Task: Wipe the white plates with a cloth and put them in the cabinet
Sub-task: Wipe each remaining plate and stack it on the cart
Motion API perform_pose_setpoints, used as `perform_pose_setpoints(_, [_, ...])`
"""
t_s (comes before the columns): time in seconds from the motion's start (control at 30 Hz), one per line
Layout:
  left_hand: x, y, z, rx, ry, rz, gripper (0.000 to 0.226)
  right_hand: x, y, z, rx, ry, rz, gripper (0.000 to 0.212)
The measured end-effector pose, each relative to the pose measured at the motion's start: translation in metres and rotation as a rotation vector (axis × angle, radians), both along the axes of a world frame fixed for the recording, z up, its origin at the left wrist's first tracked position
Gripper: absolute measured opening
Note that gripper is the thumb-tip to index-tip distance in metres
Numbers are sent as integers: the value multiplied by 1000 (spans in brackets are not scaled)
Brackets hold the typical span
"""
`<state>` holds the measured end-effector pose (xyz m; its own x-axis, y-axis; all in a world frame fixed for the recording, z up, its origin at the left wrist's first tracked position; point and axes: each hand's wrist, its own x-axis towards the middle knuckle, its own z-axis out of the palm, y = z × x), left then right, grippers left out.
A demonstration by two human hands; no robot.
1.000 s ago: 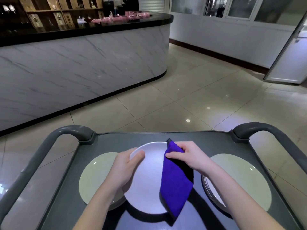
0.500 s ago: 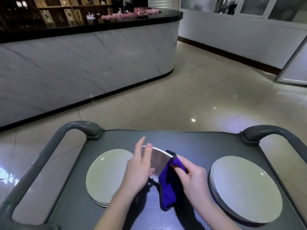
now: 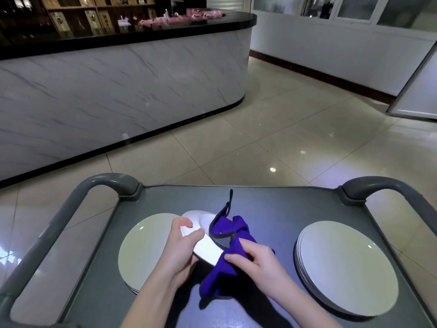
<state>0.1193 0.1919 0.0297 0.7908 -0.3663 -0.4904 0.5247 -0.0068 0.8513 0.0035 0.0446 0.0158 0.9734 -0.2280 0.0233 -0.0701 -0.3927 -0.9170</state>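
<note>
Grey cart [image 3: 272,204], lower frame: grips tilted plate [image 3: 205,248] in left hand [image 3: 181,254], pinches purple cloth [image 3: 228,233] against it with right hand [image 3: 254,260]. Mid-wipe, by judgement; both stacks [image 3: 343,268] unshelved (cabinet unseen).

The plate [image 3: 205,249] has tipped up from flat, the cloth [image 3: 239,231] now bunched round it.

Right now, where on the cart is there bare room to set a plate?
Bare: the cart's far strip beyond left stack and right stack, and a narrower lane between cloth and right stack. Crowded: the middle, where left hand holds the plate and right hand the cloth, by the left stack.
</note>
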Motion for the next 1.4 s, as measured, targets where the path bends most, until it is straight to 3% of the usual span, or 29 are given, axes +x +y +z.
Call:
perform_pose_setpoints(0.13, [-2,9,-10,-88,-34,7,33,9,-2,-4,38,-93,-21,12])
perform_pose_setpoints(0.27, [3,21,-14,-106,-145,-27,46,8,0,-7,237,-135,-239,39])
perform_pose_setpoints(0.33, [7,27,-17,-57,-216,-30,50,9,-7,-4,358,-135,-353,26])
perform_pose_setpoints(0.47, [10,33,-17,-53,-257,40,47,6,-4,9,102,-66,-185,37])
perform_pose_setpoints(0.53, [9,29,-17,-32,-292,88,31,2,9,7,-88,-66,-23,28])
perform_pose_setpoints(0.63, [3,21,-12,36,-428,95,26,1,32,-4,-321,-53,214,58])
perform_pose_setpoints(0.73, [-4,15,-8,65,-497,44,36,14,44,-4,-319,-47,249,62])
perform_pose_setpoints(0.93, [-9,15,1,65,-510,131,46,52,22,1,-471,-45,81,57])
perform_pose_setpoints(1.03, [-7,21,4,57,-474,197,45,46,1,-4,-574,31,72,39])
perform_pose_setpoints(1.1, [-4,26,4,54,-445,210,44,31,-3,-7,-561,25,101,29])
perform_pose_setpoints(1.23, [-5,24,-2,41,-413,218,46,7,18,-10,-449,-6,171,51])
perform_pose_setpoints(1.4, [-10,8,-4,61,-453,141,47,30,38,4,-423,-58,176,44])
